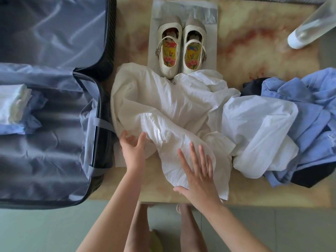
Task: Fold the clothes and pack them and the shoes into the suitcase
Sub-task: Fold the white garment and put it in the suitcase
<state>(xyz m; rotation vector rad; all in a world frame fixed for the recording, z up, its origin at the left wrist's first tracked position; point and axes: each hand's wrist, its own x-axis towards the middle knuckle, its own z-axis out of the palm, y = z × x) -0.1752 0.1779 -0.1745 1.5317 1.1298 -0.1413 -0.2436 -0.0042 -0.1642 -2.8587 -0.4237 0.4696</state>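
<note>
Right hand (pixel 198 177): flat, palm down, fingers straight and spread, pressing the near hem of the white garment (pixel 172 110); it grips nothing.

Left hand (pixel 133 148): open, fingers loosely fanned, thumb against a raised fold at the garment's 8 o'clock edge. It touches the cloth without closing round it.

White garment: unfolded and rumpled, spread across the middle of the table (pixel 254 42), collar towards 12 o'clock, hem towards 6 o'clock under the right hand.

Shoes (pixel 181 50): one cream pair with straps and flowered insoles, side by side at 12 o'clock of the garment. The heels touch its collar and the toes point away. They stand on a pale flat bag (pixel 183 11).

Suitcase (pixel 54 151): open at 9 o'clock, both halves lined in grey, its rim just beside the garment. The near half holds folded white clothes (pixel 12 104) on folded blue clothes (pixel 31 115), at its far left.

Paler white cloth (pixel 258 128): at 3 o'clock, touching the garment; whether it is a separate piece cannot be told.

Blue clothes heap (pixel 309 115): unfolded, further out at 3 o'clock, with dark cloth (pixel 252 86) showing beneath.

Clear bottle (pixel 309 24): at 2 o'clock, well apart, on the table's far corner.
</note>
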